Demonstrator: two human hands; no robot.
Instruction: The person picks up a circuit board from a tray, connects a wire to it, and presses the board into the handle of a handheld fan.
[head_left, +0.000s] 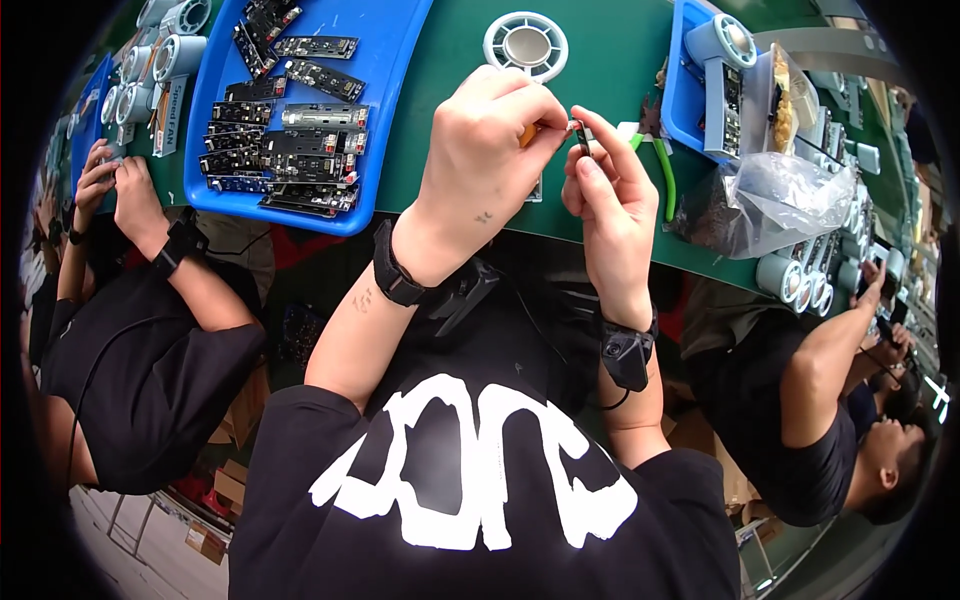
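Observation:
My left hand (pixel 490 165) is closed in a pinch over the green table, its back turned up. Between its thumb and fingers shows a small orange piece (pixel 528 134), mostly covered. Close beside it, my right hand (pixel 612 200) grips a small, narrow black part (pixel 583 138) between thumb and fingertips, with a bit of red near its upper end. The fingertips of both hands nearly meet. Just beyond them is a pale blue fan housing (pixel 526 46) with a round, spoked end. Something lying under my hands is largely hidden.
At left, a blue tray (pixel 384 110) holds several circuit boards (pixel 315 142). Green-handled pliers (pixel 667 178) lie right of my hand, near a clear plastic bag (pixel 765 205) and a blue bin (pixel 682 105) with a fan housing (pixel 722 42). Co-workers sit on both sides.

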